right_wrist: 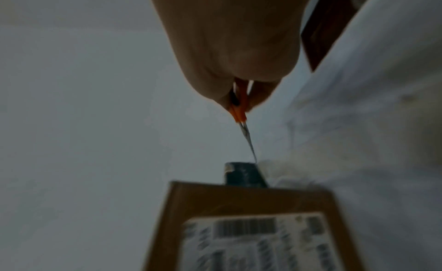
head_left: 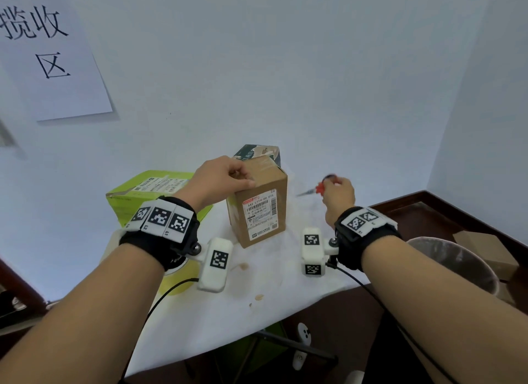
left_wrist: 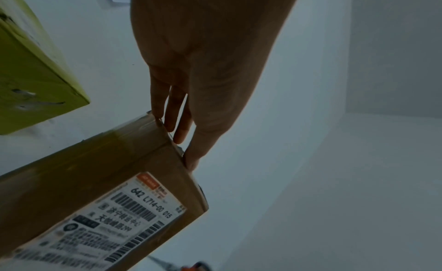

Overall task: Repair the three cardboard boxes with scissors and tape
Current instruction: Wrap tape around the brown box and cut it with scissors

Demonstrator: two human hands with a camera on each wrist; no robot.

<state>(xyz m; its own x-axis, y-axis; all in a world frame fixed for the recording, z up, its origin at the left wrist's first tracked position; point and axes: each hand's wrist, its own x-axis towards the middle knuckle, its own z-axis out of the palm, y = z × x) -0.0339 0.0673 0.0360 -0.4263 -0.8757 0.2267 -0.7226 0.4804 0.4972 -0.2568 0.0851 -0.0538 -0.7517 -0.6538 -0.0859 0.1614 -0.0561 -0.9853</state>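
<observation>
From the head view, the left hand (head_left: 221, 178) sits on top of the brown box (head_left: 258, 209), with its fingers bent over the near top edge. The box stands up tall on the white table (head_left: 257, 292), and its white label faces the person. To the left of that hand lies a green box (head_left: 148, 192). Just behind the brown box, a dark green box (head_left: 257, 150) peeks out. The right hand (head_left: 338, 196) is off to the right of the brown box, not touching it. It grips the red scissors (head_left: 315, 189), and the blades point left toward the box. A roll of tape (head_left: 178, 278) lies under the left wrist. A bin (head_left: 457, 263) stands past the right arm.

From the left wrist view, the left hand (left_wrist: 203, 71) reaches down and its fingertips (left_wrist: 180, 135) press on the taped top edge of the brown box (left_wrist: 100, 180). The green box (left_wrist: 31, 76) is to the left.

From the right wrist view, the right hand (right_wrist: 234, 54) is curled tight around the orange handles of the scissors (right_wrist: 242, 112). The blades are pressed together. Past their tip is the dark green box (right_wrist: 244, 174), and nearer is the brown box (right_wrist: 239, 218). This picture is blurry.
</observation>
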